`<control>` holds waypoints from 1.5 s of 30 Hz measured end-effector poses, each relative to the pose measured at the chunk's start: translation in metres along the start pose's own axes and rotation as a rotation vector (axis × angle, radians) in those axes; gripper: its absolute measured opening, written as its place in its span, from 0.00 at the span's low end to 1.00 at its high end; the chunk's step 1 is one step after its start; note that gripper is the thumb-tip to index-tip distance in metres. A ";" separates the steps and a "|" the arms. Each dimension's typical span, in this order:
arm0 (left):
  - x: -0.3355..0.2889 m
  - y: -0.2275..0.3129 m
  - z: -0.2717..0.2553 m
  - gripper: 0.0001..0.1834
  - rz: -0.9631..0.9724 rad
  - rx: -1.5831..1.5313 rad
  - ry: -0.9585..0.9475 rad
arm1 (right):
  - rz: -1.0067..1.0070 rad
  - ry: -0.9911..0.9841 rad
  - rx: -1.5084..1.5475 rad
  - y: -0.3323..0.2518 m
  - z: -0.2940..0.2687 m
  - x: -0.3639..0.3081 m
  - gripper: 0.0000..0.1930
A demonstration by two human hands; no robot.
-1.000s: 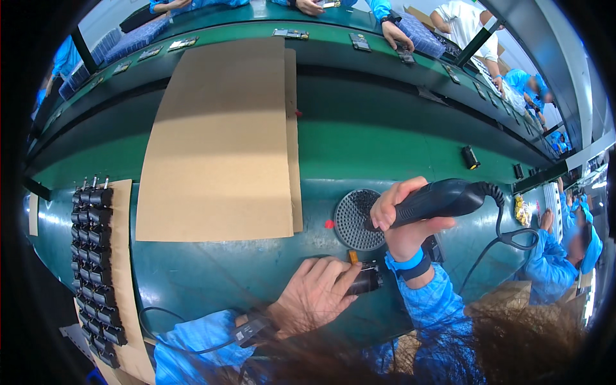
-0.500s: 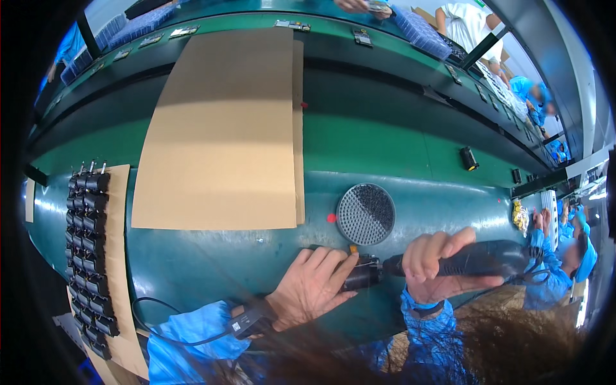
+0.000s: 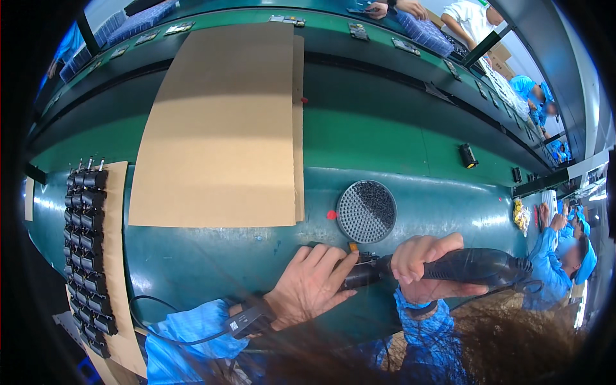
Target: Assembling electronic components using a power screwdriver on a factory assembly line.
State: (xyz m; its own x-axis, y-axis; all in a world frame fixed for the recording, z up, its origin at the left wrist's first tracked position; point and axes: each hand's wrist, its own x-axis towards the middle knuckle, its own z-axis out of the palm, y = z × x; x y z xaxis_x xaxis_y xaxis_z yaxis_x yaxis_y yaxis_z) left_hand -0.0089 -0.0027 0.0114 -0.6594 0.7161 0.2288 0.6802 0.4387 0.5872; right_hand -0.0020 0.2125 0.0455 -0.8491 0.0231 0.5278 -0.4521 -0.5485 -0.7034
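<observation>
My left hand (image 3: 312,282) is closed round a small black cylindrical device (image 3: 360,276) and presses it to the green bench. An orange tab (image 3: 353,246) sticks up beside the index fingertip. In my right hand (image 3: 420,266) lies a black electric screwdriver (image 3: 478,266), held nearly level with its nose pointing left. Its tip meets the right end of the device; the exact contact point is hidden. Just beyond, a round grey dimpled tray (image 3: 367,212) has tiny dark screws gathered over its upper right part.
Large brown cardboard sheets (image 3: 218,141) lie at centre left. Several black devices (image 3: 86,250) stand in rows on cardboard at far left. A black cylindrical unit (image 3: 468,156) rests on the green strip behind. Circuit boards (image 3: 286,20) line the far shelf. Co-workers (image 3: 558,256) sit at right.
My right hand and the screwdriver have shifted slightly left, closer against the device. My left hand stays nearly still. At the far shelf, another person's hands have moved right.
</observation>
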 end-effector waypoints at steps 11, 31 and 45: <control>0.000 0.000 -0.001 0.35 -0.002 -0.006 -0.007 | 0.008 -0.009 -0.016 -0.001 0.003 0.001 0.49; -0.001 0.000 0.001 0.36 -0.009 0.005 -0.012 | 0.026 -0.052 -0.008 0.009 0.002 0.000 0.49; -0.003 0.002 0.004 0.36 -0.027 0.055 -0.007 | 0.077 -0.001 -0.033 -0.001 0.012 0.005 0.49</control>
State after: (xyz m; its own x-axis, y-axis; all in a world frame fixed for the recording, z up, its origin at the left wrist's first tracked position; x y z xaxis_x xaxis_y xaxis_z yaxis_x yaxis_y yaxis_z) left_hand -0.0038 -0.0020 0.0092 -0.6755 0.7074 0.2080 0.6791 0.4869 0.5494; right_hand -0.0024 0.2034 0.0543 -0.8813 -0.0187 0.4722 -0.3946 -0.5205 -0.7572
